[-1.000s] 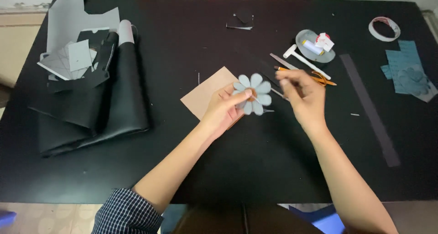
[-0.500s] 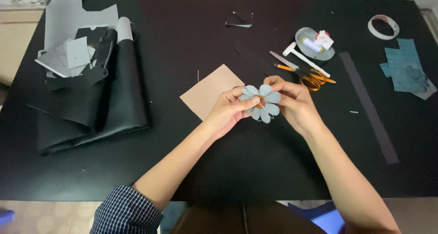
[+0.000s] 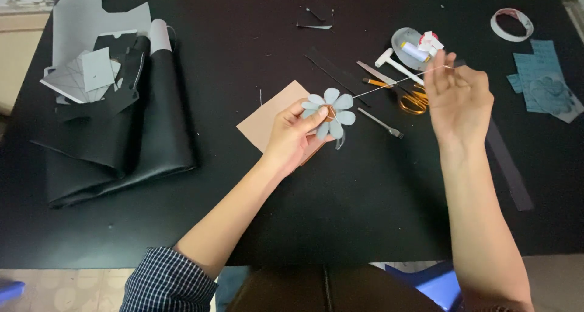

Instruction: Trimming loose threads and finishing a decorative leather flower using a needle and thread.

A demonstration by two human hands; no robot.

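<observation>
The flower — pale blue-grey, flat, with rounded petals round a small centre — sits just above centre of the surface. The left hand pinches it at its 9 o'clock edge, thumb on the centre. A thin pale thread runs taut from the centre toward 2 o'clock, into the pinched fingertips of the raised right hand. A tan card lies beneath the left hand. Orange-handled scissors lie near the right hand. The surface is matt black; folded black sheet material occupies 9 o'clock.
</observation>
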